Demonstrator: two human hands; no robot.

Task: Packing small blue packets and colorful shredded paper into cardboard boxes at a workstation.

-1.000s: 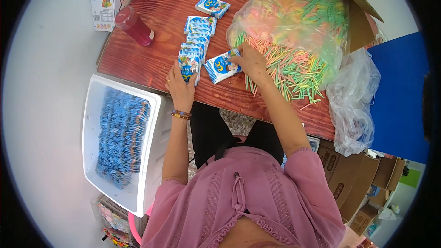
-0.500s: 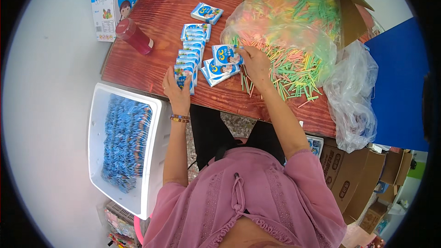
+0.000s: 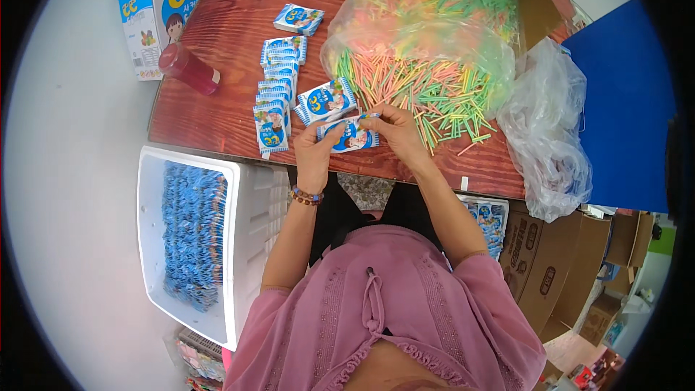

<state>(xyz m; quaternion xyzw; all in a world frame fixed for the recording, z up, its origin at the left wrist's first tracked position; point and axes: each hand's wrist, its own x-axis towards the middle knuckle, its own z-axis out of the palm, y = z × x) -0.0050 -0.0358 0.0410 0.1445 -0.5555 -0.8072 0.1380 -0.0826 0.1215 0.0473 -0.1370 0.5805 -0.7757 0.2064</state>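
Observation:
Both hands are at the near edge of the table, closed on one small blue-and-white packet (image 3: 355,139). My left hand (image 3: 316,152) grips the packet's left end. My right hand (image 3: 399,132) pinches its upper right part, close to the loose coloured sticks (image 3: 434,94). Just beyond my hands a few similar packets (image 3: 326,100) lie overlapped. Left of them runs an overlapping row of packets (image 3: 271,127), and another small pile of packets (image 3: 299,19) lies farther back.
A large clear bag (image 3: 347,25) of pastel sticks spills over the wooden table (image 3: 224,119). A pink-red bottle (image 3: 190,70) lies at the left. A white bin (image 3: 233,246) of blue packets stands left of me; crumpled plastic (image 3: 546,130) hangs at the right edge.
My left hand has left the packet row and moved right to the held packet. My right hand has brought that packet nearer from the overlapped pile. The view has shifted slightly.

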